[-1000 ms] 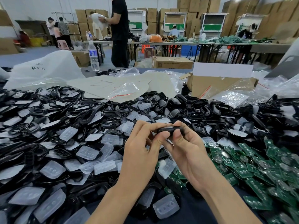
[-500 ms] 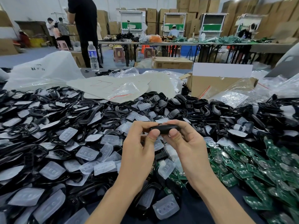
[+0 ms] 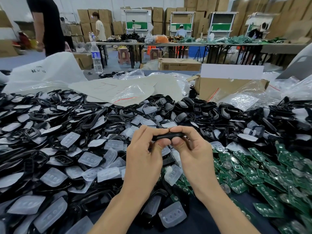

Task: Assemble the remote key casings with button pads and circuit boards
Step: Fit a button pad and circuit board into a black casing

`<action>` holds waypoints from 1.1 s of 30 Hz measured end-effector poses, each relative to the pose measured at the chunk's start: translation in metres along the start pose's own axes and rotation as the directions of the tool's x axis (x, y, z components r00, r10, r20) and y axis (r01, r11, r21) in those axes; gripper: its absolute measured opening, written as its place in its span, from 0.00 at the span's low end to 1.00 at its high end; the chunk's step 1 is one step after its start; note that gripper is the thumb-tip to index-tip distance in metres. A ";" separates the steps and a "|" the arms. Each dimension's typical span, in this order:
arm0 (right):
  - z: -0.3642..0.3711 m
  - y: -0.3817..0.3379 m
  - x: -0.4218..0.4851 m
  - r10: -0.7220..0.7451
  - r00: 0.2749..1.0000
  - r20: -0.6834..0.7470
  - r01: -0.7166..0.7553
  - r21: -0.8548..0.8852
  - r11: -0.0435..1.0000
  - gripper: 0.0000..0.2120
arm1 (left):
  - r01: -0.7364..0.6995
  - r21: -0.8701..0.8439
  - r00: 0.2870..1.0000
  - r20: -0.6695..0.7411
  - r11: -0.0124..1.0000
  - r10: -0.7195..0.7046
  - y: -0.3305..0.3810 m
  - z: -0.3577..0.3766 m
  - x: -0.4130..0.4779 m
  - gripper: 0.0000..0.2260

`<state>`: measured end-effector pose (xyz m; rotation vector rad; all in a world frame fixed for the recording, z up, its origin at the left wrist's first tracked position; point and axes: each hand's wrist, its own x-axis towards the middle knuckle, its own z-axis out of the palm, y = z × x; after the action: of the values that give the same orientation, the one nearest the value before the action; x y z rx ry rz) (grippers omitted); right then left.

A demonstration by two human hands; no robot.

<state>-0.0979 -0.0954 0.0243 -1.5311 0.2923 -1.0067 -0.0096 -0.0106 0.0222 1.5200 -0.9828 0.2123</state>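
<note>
Over cluttered table (image 3: 194, 215), L hand (image 3: 143, 159) & R hand (image 3: 194, 156) fingers (image 3: 152, 130) pinch casing (image 3: 167, 136) against thumbs.

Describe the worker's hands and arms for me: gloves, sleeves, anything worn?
The left hand and right hand are bare: no gloves or rings show. The left forearm and right forearm are uncovered down to the frame's edge, with no sleeve, watch or wrist strap in view.
</note>
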 end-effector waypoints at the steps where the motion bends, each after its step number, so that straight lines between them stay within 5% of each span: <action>1: 0.000 0.000 0.000 -0.004 1.000 -0.002 0.004 0.004 1.000 0.17 | -0.001 -0.006 1.000 -0.008 1.000 0.001 0.000 0.000 0.000 0.16; 8: 0.002 -0.002 0.000 -0.025 1.000 -0.002 0.025 0.007 1.000 0.14 | 0.079 -0.100 0.997 -0.008 0.992 -0.080 -0.002 0.001 0.002 0.16; 12: -0.002 -0.002 0.003 -0.033 0.999 0.007 0.033 -0.015 0.999 0.10 | 0.192 -0.251 0.981 0.062 0.949 -0.182 -0.004 -0.002 0.004 0.06; 14: -0.006 -0.001 0.006 -0.009 0.999 0.032 0.009 -0.012 1.000 0.11 | 0.370 -0.388 0.929 0.172 0.844 -0.329 -0.004 -0.004 0.007 0.06; 16: -0.009 0.002 0.008 0.030 0.993 0.110 -0.026 -0.036 0.999 0.16 | 0.569 -0.528 0.821 0.324 0.630 -0.471 -0.005 -0.005 0.011 0.11; 19: -0.013 0.004 0.010 0.041 0.977 0.209 -0.025 -0.078 0.997 0.20 | 0.741 -0.602 0.651 0.535 0.298 -0.538 -0.006 -0.006 0.016 0.12; 21: -0.014 0.005 0.011 0.025 0.972 0.234 -0.009 -0.071 0.997 0.17 | 0.787 -0.578 0.588 0.598 0.215 -0.544 -0.006 -0.006 0.017 0.13; 24: -0.014 0.009 0.011 0.021 0.982 0.189 -0.015 -0.032 0.999 0.11 | 0.735 -0.569 0.667 0.508 0.369 -0.544 -0.006 -0.004 0.014 0.12; 28: -0.015 0.009 0.011 0.014 0.996 0.086 -0.017 0.045 0.999 0.07 | 0.350 -0.264 0.928 0.227 0.899 -0.295 -0.002 -0.002 0.006 0.06; 33: -0.014 0.007 0.007 -0.001 0.995 0.098 -0.004 0.049 0.999 0.04 | 0.008 -0.012 0.997 0.072 1.000 -0.007 -0.001 -0.002 0.003 0.08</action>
<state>-0.1011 -0.1119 0.0195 -1.5301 0.1985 -0.9276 -0.0066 -0.0106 0.0236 1.5288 -1.0329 0.1472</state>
